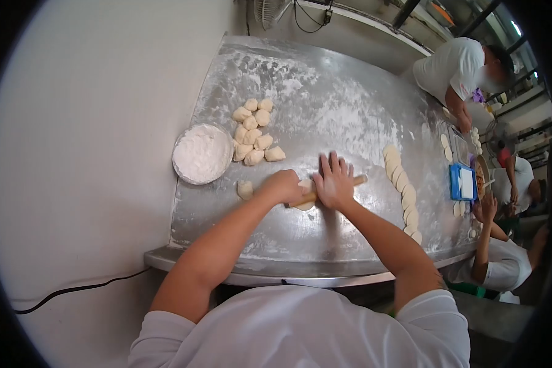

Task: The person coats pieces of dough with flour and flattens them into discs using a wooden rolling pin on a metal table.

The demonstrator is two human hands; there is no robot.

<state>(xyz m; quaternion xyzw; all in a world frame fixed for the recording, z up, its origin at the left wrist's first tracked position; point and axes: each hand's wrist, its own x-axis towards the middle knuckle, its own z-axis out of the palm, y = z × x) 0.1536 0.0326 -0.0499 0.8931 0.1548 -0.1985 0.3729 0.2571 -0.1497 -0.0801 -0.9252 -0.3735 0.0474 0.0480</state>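
A wooden rolling pin (359,180) lies slantwise on the metal table, over a small flattened dough round (305,207). My right hand (334,186) presses flat on the pin, fingers stretched and spread. My left hand (281,186) is closed at the left edge of the dough round; its fingertips are partly hidden. Just left of it sits a single dough piece (245,189). Farther up, several cut dough lumps (251,135) are bunched together beside a bowl of white flour (203,153). To the right, rolled dough wrappers (401,183) overlap in a long row.
Flour dusts the metal table (313,245), which meets a wall (104,122) on the left. At the right end, a blue tray (462,181) and a bowl of filling (481,175) stand near co-workers in white shirts. A fan (267,12) is at the back.
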